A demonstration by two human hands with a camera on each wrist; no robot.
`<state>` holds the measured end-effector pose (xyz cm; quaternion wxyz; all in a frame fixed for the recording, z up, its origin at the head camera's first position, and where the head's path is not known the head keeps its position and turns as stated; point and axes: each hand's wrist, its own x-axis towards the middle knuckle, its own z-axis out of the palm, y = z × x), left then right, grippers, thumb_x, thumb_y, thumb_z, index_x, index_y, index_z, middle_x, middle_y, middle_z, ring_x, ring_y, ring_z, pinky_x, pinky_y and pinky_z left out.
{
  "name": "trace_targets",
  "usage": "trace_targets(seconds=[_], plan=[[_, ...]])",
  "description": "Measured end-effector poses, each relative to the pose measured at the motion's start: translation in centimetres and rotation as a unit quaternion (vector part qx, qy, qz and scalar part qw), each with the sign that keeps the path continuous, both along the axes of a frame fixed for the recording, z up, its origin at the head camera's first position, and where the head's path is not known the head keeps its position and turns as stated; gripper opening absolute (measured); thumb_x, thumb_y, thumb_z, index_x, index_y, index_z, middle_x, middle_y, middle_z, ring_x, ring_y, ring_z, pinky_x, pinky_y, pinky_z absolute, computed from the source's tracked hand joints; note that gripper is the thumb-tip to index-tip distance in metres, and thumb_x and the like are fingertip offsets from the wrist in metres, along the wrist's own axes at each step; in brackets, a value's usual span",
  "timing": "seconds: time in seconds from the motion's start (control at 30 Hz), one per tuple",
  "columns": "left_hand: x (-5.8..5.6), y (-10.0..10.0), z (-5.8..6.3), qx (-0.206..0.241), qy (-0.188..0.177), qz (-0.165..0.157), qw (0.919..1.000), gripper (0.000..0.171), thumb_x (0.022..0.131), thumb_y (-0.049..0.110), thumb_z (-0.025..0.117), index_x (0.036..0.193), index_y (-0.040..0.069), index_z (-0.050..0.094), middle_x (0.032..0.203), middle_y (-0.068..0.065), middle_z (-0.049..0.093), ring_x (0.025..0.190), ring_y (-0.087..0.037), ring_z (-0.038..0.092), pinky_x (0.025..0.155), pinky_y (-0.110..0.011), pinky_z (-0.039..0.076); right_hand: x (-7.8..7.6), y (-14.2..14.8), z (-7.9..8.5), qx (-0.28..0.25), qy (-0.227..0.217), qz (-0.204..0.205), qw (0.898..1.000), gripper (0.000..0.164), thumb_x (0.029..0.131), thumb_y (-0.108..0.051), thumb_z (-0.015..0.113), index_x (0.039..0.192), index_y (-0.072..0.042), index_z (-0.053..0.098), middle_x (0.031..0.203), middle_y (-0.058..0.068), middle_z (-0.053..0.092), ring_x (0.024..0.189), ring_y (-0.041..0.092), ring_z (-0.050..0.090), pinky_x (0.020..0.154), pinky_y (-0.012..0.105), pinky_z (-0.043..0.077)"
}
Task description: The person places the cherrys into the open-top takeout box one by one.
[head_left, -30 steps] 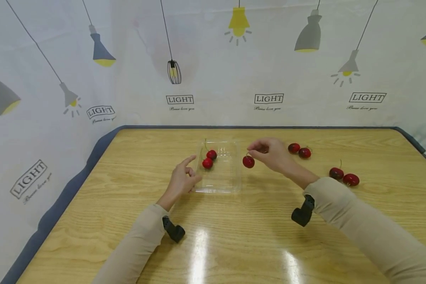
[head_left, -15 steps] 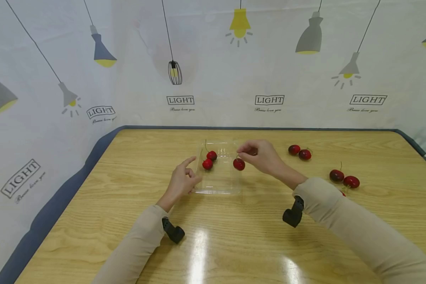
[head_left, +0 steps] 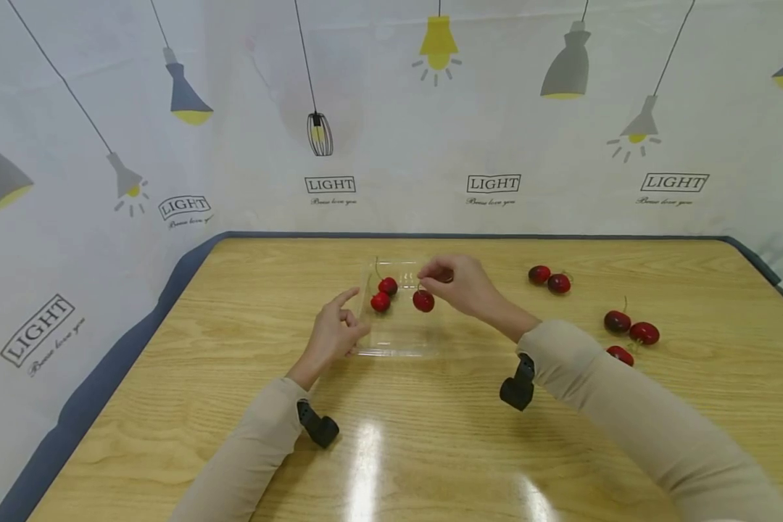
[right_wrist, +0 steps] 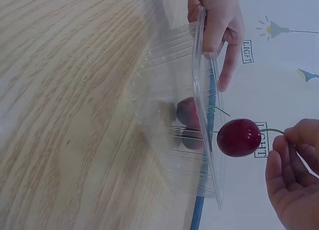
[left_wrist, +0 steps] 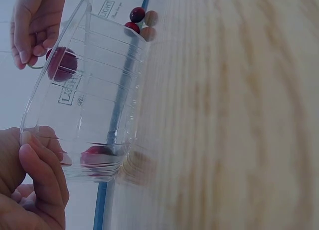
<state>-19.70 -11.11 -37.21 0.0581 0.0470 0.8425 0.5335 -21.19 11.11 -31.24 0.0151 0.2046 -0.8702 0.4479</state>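
A clear plastic container (head_left: 391, 354) stands on the table with two red cherries (head_left: 381, 301) at its left side. My left hand (head_left: 333, 330) grips its left rim, thumb and curled fingers at the edge in the left wrist view, index finger reaching out. Over the container, my right hand (head_left: 463, 286) pinches a dark red cherry (head_left: 423, 301) by its green stem, and the fruit hangs below the fingertips. In the right wrist view this cherry (right_wrist: 239, 137) is just above the rim (right_wrist: 199, 65).
On the right side of the wooden table (head_left: 431, 449) lie more cherries: a pair (head_left: 549, 279) farther back, and others (head_left: 644, 333) nearer, one partly behind the right sleeve (head_left: 600, 370). A lamp-printed white curtain (head_left: 398, 130) hangs behind the table.
My right hand has carried the cherry leftward, from beside the container to over it. Another cherry has come into sight from behind the right sleeve. My left hand stays put.
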Motion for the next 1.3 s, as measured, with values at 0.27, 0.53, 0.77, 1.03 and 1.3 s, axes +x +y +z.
trace_targets(seconds=[0.27, 0.53, 0.77, 1.03, 1.3], plan=[[-0.1, 0.2, 0.1, -0.003, -0.001, -0.001, 1.0, 0.064, 0.076, -0.002, 0.059, 0.135, 0.008, 0.035, 0.056, -0.001, 0.042, 0.036, -0.01, 0.039, 0.037, -0.022, 0.033, -0.5, -0.4, -0.1, 0.013, 0.002, -0.002, 1.0, 0.01, 0.083, -0.006, 0.058, 0.087, -0.001, 0.064, 0.083, 0.009, 0.062, 0.076, 0.019, 0.059, 0.068, 0.03, 0.048], [-0.2, 0.1, 0.2, -0.002, 0.003, -0.003, 1.0, 0.065, 0.076, -0.002, 0.059, 0.135, 0.006, 0.035, 0.056, -0.001, 0.043, 0.036, -0.01, 0.039, 0.036, -0.021, 0.033, -1.4, -0.7, -0.3, 0.018, -0.007, -0.02, 1.0, 0.012, 0.083, -0.007, 0.058, 0.089, 0.0, 0.064, 0.084, 0.01, 0.062, 0.076, 0.019, 0.058, 0.067, 0.03, 0.047], [-0.1, 0.1, 0.3, -0.008, 0.007, -0.004, 0.9999, 0.065, 0.075, -0.003, 0.059, 0.135, 0.005, 0.034, 0.056, -0.002, 0.044, 0.036, -0.01, 0.04, 0.036, -0.021, 0.033, -2.3, -1.2, -0.3, 0.021, -0.015, -0.036, 0.999, 0.014, 0.084, -0.009, 0.057, 0.092, 0.001, 0.064, 0.086, 0.01, 0.061, 0.078, 0.02, 0.057, 0.069, 0.03, 0.047], [-0.2, 0.1, 0.3, -0.01, 0.008, -0.007, 0.9999, 0.066, 0.076, -0.003, 0.059, 0.136, 0.005, 0.033, 0.055, -0.001, 0.043, 0.035, -0.01, 0.04, 0.036, -0.022, 0.035, -3.0, -2.1, -0.5, 0.016, -0.019, -0.046, 0.999, 0.011, 0.083, -0.007, 0.057, 0.088, 0.001, 0.064, 0.085, 0.011, 0.061, 0.078, 0.02, 0.056, 0.068, 0.028, 0.046], [0.0, 0.1, 0.3, -0.005, 0.009, -0.004, 0.9999, 0.065, 0.076, -0.003, 0.059, 0.135, 0.005, 0.034, 0.055, -0.002, 0.044, 0.036, -0.01, 0.04, 0.036, -0.022, 0.035, -3.0, -2.8, -1.2, 0.018, -0.013, -0.04, 0.999, 0.012, 0.082, -0.006, 0.057, 0.088, 0.002, 0.063, 0.084, 0.012, 0.062, 0.077, 0.02, 0.057, 0.066, 0.029, 0.046]])
